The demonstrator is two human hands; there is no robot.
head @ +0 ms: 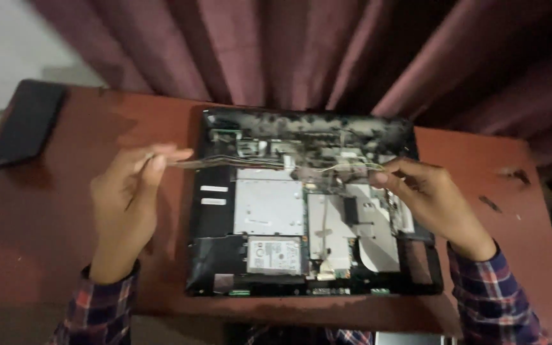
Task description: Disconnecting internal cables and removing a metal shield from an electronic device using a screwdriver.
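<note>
A reddish table (pixel 65 211) carries an opened laptop (pixel 308 211), its metal plates and drive bared. Across its upper part a thin cable strip (pixel 237 163) runs left to right, held off the chassis. The left hand (pixel 126 198), beside the laptop's left edge, has its fingers (pixel 161 158) pinched on one end; the right hand (pixel 426 198) pinches the other end over the laptop's right side.

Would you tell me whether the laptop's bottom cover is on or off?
Off: the laptop lies open on the table, exposing silver shields and the drive.
</note>
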